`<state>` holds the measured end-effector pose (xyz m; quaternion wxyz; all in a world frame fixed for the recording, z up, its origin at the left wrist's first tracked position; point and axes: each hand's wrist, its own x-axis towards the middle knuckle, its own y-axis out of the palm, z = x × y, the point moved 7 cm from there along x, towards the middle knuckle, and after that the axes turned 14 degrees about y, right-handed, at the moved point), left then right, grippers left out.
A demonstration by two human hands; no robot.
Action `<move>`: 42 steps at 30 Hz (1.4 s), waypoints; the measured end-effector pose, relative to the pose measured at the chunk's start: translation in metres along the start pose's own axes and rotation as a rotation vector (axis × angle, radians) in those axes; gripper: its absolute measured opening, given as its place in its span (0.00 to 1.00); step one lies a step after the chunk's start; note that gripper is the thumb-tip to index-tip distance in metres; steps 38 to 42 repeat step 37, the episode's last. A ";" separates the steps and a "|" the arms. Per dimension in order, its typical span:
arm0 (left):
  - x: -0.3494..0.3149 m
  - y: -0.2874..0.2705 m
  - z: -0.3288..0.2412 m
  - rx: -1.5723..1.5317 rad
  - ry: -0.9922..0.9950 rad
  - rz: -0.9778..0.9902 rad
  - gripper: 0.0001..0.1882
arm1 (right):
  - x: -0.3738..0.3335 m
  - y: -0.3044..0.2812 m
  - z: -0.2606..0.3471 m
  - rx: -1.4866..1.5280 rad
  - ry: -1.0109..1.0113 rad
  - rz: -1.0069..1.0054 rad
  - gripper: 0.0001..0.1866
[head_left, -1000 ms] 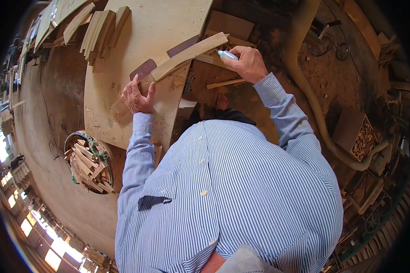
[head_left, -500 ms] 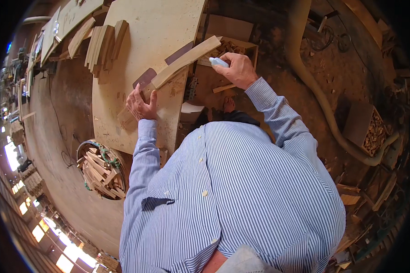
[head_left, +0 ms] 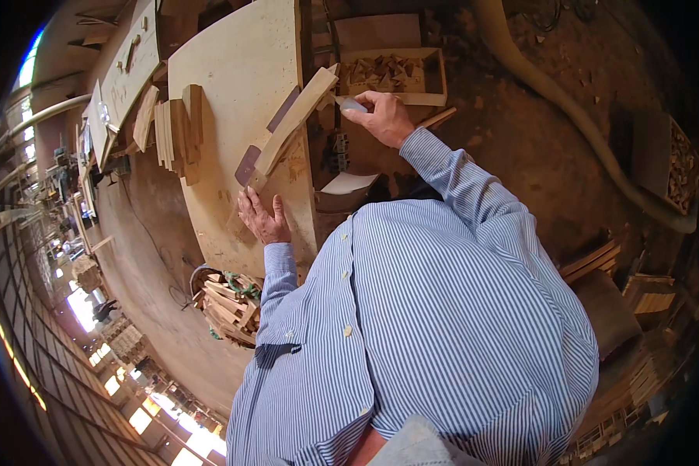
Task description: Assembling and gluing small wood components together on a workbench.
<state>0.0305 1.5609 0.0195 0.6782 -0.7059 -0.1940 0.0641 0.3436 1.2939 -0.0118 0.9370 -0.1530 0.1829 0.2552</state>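
Note:
A curved wooden piece (head_left: 301, 109) lies slantwise on the pale plywood table (head_left: 233, 62), its far end reaching over the table's right edge. Along its left side are two dark brown strips, a far one (head_left: 283, 109) and a near one (head_left: 247, 165). My left hand (head_left: 266, 220) rests on the table just below the piece's near end, open with the fingers spread. Beside the far end, off the table's right edge, my right hand (head_left: 387, 119) is closed round a small pale-blue bottle (head_left: 355, 106). Its tip points toward the wood.
Several curved wooden pieces (head_left: 180, 128) stand together at the table's left edge. A wooden box (head_left: 436, 99) of offcuts is beyond my right hand. Wood strips fill a round basket (head_left: 233, 304) at the near left. A thick hose (head_left: 567, 116) runs along the floor at right.
My view has shifted, so the table appears farther left and turned. My left hand has drawn back a little from the near brown strip. The bottle stays in my right hand beside the wood's far end.

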 end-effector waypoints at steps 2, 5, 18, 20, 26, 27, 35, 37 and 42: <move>-0.002 0.001 0.003 0.000 -0.013 0.021 0.43 | 0.002 0.004 0.002 0.014 -0.002 -0.002 0.29; -0.004 0.002 0.005 0.004 -0.007 0.040 0.43 | 0.007 0.008 0.002 0.024 -0.007 -0.007 0.30; -0.003 0.000 0.007 -0.028 -0.037 0.063 0.43 | -0.003 0.007 0.008 0.001 -0.033 0.047 0.29; -0.002 -0.001 0.010 -0.029 -0.045 0.067 0.42 | -0.007 0.005 0.008 -0.005 -0.001 0.097 0.28; 0.002 -0.004 0.008 -0.067 -0.037 0.085 0.42 | -0.010 0.007 0.015 0.010 -0.010 0.141 0.28; 0.002 -0.005 0.007 -0.071 -0.046 0.091 0.42 | -0.009 0.007 0.018 -0.011 -0.034 0.149 0.29; 0.002 -0.006 0.009 -0.061 -0.046 0.076 0.42 | 0.001 -0.002 0.026 -0.106 -0.041 0.152 0.27; 0.002 -0.003 0.010 -0.053 -0.057 0.106 0.42 | 0.002 0.001 0.025 -0.144 -0.077 0.142 0.27; 0.002 -0.003 0.010 -0.053 -0.057 0.106 0.42 | 0.002 0.001 0.025 -0.144 -0.077 0.142 0.27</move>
